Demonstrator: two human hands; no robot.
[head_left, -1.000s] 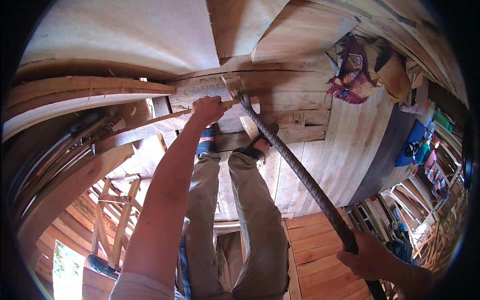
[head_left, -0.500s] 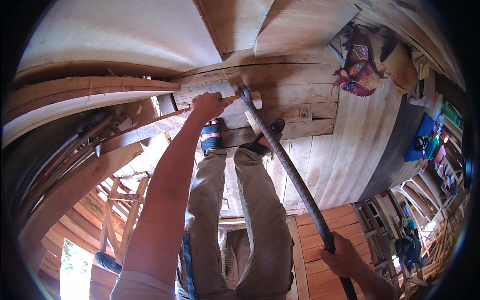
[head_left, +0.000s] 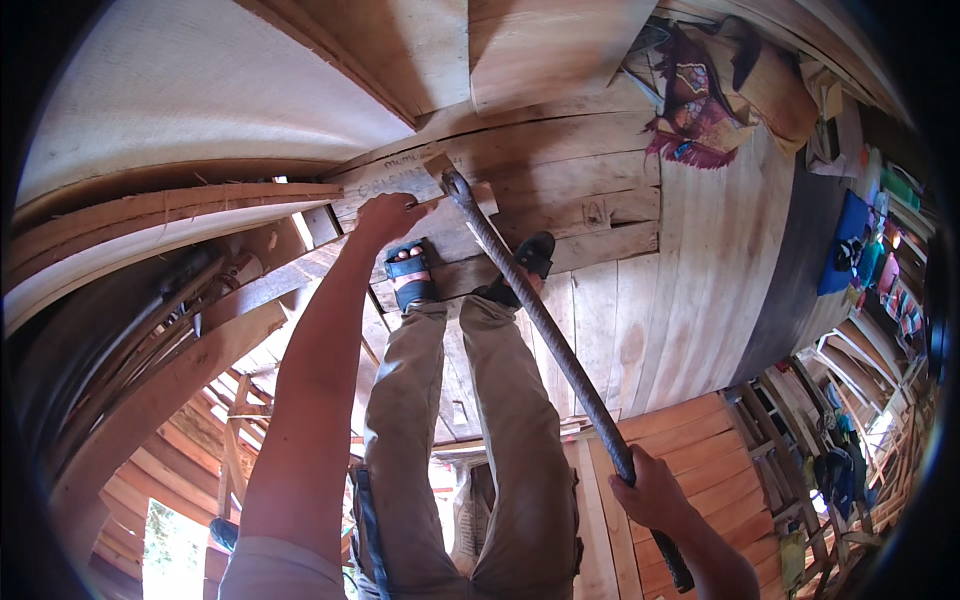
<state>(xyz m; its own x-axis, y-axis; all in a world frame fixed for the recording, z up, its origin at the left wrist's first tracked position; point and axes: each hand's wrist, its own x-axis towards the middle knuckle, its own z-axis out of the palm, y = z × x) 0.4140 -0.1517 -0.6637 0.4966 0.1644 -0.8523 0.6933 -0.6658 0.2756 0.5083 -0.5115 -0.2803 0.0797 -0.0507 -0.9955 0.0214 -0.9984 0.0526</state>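
Note:
My right hand (head_left: 652, 490) is wrapped round the lower part of a long dark crowbar (head_left: 560, 345) with a ribbed shaft. The bar slants up and to the left; its flattened end (head_left: 455, 185) is at a small wood block (head_left: 436, 166) on the plank floor. My left hand (head_left: 388, 216) is closed at the end of an outstretched arm, left of the bar's tip. A short wood strip (head_left: 428, 207) sticks out from its fingers. Another light wood piece (head_left: 484, 198) lies beside the bar. My sandalled feet (head_left: 408, 268) stand just below.
Stacked boards (head_left: 170, 225) curve along the left, over dark pipes or rods (head_left: 150, 320). Large pale panels (head_left: 230, 90) lean at the top. A patterned red cloth (head_left: 693, 95) hangs upper right. Reddish planks (head_left: 690, 450) and cluttered wooden racks (head_left: 790, 450) are at lower right.
The view has shifted slightly. My left hand has drawn back left, away from the bar's tip. My right hand and the crowbar show further up and left, with the bar's lower end now in view.

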